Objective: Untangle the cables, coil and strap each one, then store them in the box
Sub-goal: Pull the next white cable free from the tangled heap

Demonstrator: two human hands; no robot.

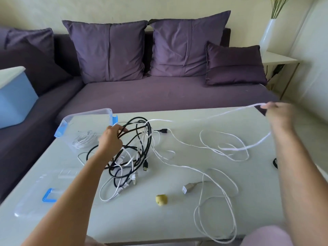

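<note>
One coil (82, 141) lies in the box (66, 125). Our left hand (111, 139) grips the tangle (134, 150) on the table (142, 215); our right hand (276, 112) pinches a white cable (229, 112) free. Most remains.

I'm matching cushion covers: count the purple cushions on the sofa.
4: far-left cushion, two large middle cushions, small right cushion. More may sit outside the frame.

Left hand (111, 139) gripping tangle (131, 153), right hand (276, 114) lifting white cable (221, 114)
</note>
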